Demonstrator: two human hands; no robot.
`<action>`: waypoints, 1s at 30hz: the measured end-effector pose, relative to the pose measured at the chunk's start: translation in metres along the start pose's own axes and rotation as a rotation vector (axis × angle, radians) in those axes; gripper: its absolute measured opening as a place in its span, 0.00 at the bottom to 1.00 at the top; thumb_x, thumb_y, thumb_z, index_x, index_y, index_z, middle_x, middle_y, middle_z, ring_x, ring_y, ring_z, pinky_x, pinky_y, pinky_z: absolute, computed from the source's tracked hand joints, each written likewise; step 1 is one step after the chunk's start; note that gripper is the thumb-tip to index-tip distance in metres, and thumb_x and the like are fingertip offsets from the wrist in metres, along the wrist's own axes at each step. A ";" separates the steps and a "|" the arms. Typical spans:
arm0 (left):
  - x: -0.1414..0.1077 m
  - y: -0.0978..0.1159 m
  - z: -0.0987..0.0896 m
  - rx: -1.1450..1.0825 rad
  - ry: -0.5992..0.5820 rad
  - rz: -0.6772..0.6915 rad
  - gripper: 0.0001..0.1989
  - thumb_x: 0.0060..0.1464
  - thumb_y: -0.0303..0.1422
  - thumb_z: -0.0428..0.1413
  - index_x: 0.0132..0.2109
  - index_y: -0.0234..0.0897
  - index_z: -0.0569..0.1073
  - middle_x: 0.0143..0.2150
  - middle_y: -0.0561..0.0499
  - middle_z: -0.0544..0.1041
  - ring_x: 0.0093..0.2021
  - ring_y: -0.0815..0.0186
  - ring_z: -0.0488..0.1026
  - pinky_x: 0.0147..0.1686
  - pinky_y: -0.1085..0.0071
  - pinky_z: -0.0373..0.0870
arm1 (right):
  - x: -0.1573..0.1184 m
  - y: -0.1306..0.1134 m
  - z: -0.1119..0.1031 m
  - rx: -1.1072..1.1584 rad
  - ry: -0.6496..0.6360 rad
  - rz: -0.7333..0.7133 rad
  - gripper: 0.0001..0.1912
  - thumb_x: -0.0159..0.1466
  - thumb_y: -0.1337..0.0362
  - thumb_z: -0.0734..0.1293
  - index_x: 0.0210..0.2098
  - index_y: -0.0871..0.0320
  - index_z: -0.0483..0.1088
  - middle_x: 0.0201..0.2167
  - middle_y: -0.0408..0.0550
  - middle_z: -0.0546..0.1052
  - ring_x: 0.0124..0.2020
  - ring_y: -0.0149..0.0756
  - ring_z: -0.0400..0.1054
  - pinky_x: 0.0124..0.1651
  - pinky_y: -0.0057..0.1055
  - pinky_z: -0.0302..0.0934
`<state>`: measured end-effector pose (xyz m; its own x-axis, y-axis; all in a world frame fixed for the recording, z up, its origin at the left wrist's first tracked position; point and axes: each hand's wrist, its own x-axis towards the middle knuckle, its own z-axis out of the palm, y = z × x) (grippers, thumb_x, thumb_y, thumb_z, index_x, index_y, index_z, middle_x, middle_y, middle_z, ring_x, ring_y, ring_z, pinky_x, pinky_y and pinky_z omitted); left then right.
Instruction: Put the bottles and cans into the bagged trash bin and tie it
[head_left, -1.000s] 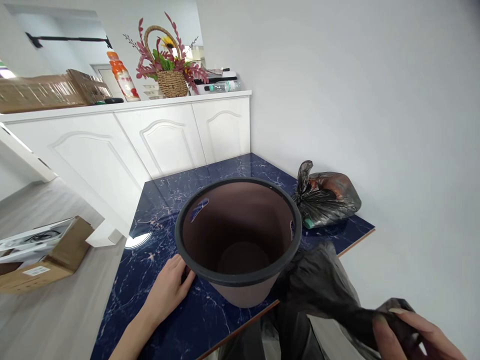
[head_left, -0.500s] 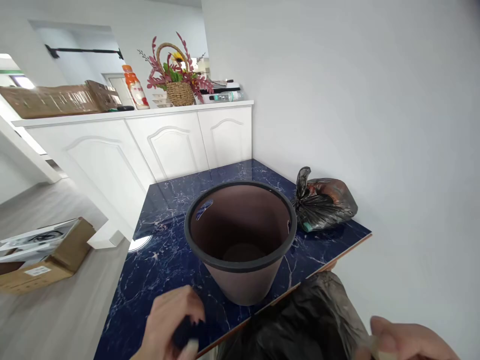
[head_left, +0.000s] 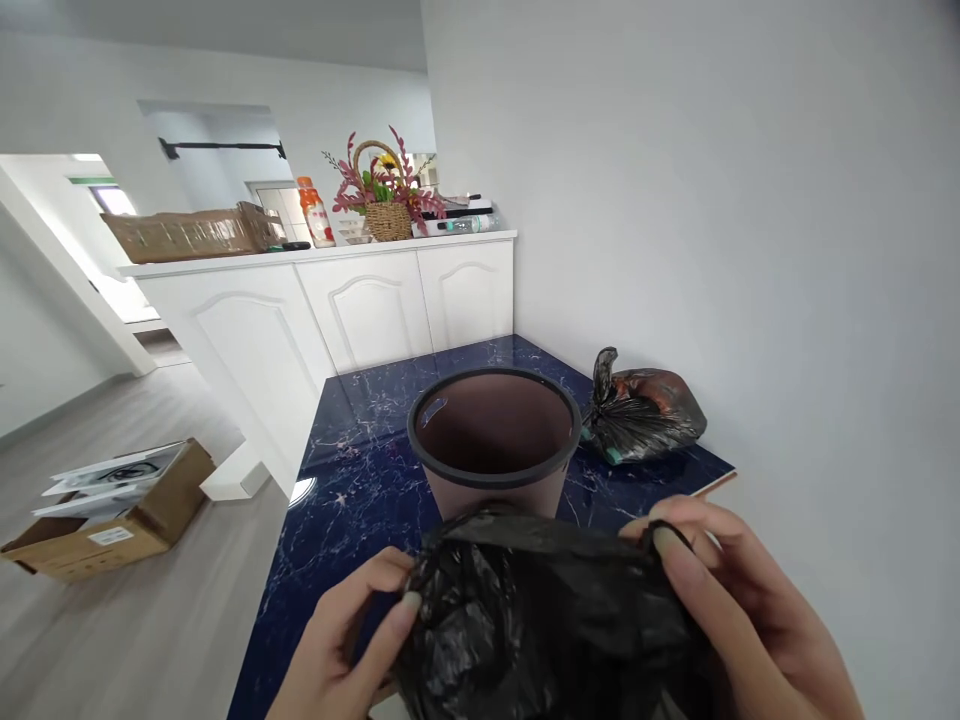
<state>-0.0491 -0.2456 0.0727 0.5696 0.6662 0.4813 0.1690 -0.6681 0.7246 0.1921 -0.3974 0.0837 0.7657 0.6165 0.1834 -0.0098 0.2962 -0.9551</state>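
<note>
A black plastic bag point(head_left: 555, 620) stretches between my two hands, in front of the table's near edge. My left hand point(head_left: 360, 620) pinches its left edge between thumb and fingers. At the other side, my right hand point(head_left: 735, 590) grips the bag's rim, with a bit of black plastic showing between thumb and forefinger. Just behind stands a brown trash can point(head_left: 495, 430) with a dark rim and a cut-out handle; the bag hides its lower front. Inside, the can looks bare as far as I can see.
On the dark blue marbled table point(head_left: 352, 480), a tied black bag point(head_left: 649, 415) with things in it lies against the wall. A white cabinet point(head_left: 382, 310) at the back bears a flower basket point(head_left: 388, 220), an orange bottle point(head_left: 315, 213) and a carton. An open cardboard box point(head_left: 142, 530) sits on the floor.
The black bag has come up in front of the trash can, covering its lower part. My left hand has closed on the bag's left edge. My right hand has moved inward and up.
</note>
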 end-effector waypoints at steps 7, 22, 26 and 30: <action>-0.010 0.015 -0.022 -0.050 0.211 -0.313 0.23 0.65 0.58 0.57 0.43 0.40 0.74 0.29 0.55 0.72 0.29 0.66 0.71 0.27 0.77 0.71 | 0.007 -0.006 -0.010 -0.133 0.033 -0.053 0.20 0.67 0.44 0.72 0.51 0.48 0.77 0.29 0.43 0.71 0.27 0.34 0.65 0.25 0.26 0.63; -0.007 0.033 -0.116 0.067 0.595 -0.661 0.26 0.59 0.57 0.63 0.51 0.40 0.75 0.46 0.53 0.82 0.47 0.60 0.77 0.37 0.76 0.74 | 0.000 -0.005 -0.006 0.109 -0.207 0.139 0.27 0.63 0.44 0.77 0.56 0.50 0.77 0.42 0.49 0.82 0.41 0.42 0.78 0.34 0.28 0.72; -0.017 0.025 -0.124 0.480 0.512 -0.353 0.35 0.54 0.60 0.64 0.56 0.39 0.69 0.53 0.44 0.79 0.55 0.49 0.77 0.54 0.56 0.76 | -0.004 -0.006 0.004 0.105 -0.311 0.137 0.25 0.62 0.45 0.78 0.53 0.50 0.78 0.38 0.47 0.80 0.37 0.39 0.76 0.37 0.31 0.74; -0.028 0.047 -0.097 0.607 0.261 0.040 0.14 0.69 0.47 0.54 0.49 0.44 0.75 0.52 0.47 0.79 0.54 0.55 0.77 0.57 0.61 0.72 | -0.012 -0.011 0.025 0.087 -0.449 0.125 0.21 0.63 0.48 0.77 0.52 0.50 0.78 0.38 0.45 0.78 0.36 0.37 0.74 0.37 0.29 0.73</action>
<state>-0.1349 -0.2635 0.1415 0.3845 0.6445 0.6609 0.6186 -0.7113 0.3337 0.1675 -0.3899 0.0981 0.4019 0.9000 0.1685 -0.1527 0.2473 -0.9568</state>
